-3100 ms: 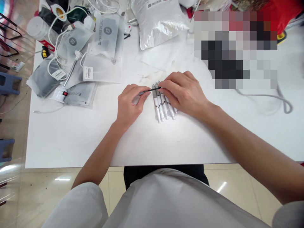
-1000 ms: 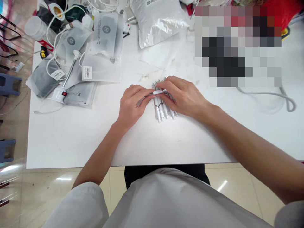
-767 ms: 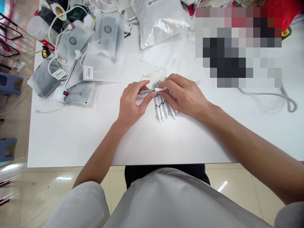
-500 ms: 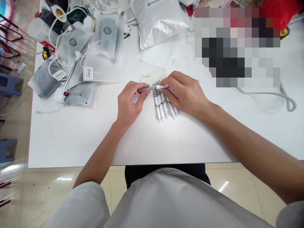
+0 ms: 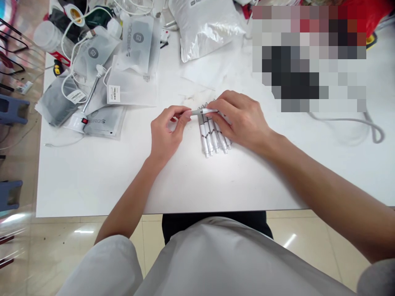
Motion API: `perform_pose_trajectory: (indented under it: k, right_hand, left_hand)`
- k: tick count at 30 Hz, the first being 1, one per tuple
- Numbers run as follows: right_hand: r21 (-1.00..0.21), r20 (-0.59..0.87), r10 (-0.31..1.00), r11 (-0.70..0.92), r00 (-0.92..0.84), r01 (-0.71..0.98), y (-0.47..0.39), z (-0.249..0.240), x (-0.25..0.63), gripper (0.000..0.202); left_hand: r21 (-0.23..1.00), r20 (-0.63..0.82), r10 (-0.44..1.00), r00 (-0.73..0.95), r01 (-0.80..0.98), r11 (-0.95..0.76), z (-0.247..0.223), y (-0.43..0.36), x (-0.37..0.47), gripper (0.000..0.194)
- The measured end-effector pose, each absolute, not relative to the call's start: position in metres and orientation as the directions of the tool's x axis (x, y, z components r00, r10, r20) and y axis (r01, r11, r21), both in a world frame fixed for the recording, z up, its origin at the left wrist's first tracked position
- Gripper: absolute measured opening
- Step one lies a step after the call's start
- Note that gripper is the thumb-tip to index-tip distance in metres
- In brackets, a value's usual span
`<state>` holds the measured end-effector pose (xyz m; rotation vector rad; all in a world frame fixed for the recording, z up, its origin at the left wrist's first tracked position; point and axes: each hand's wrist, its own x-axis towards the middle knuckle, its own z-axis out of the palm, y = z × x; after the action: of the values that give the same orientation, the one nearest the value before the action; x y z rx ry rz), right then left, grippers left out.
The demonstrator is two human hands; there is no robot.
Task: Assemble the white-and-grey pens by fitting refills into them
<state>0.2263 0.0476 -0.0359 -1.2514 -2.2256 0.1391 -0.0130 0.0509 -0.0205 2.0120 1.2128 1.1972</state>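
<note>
A white and grey pen point(image 5: 202, 111) lies level between my two hands, above the table. My left hand point(image 5: 168, 131) pinches its grey tip end between thumb and fingers, which cover the point. The white end is gripped by my right hand point(image 5: 240, 117), and its far end is hidden by those fingers. Beneath the held pen, several similar white pens point(image 5: 211, 137) rest side by side on the white table point(image 5: 185, 185). My right hand partly covers the pens on that side.
Packaged items in frosted bags point(image 5: 135, 45), cables and a white stand with a metal stem point(image 5: 89, 94) crowd the left back. A filled white plastic bag point(image 5: 206, 31) sits at the back. On the right lies a grey cord point(image 5: 342, 119) beside a blurred-out patch.
My left fingers have closed over the pen's tip, which showed before. The pen and my right hand have hardly moved.
</note>
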Motion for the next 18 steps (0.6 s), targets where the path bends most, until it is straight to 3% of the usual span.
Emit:
perform_pose_trajectory:
  k: [18]
  right_hand:
    - [-0.351, 0.436, 0.819, 0.536, -0.372, 0.768, 0.0480, -0.0353, 0.2255, 0.035]
  left_hand:
    - [0.844, 0.363, 0.912, 0.191, 0.347, -0.409, -0.0211, 0.0522, -0.0129, 0.032]
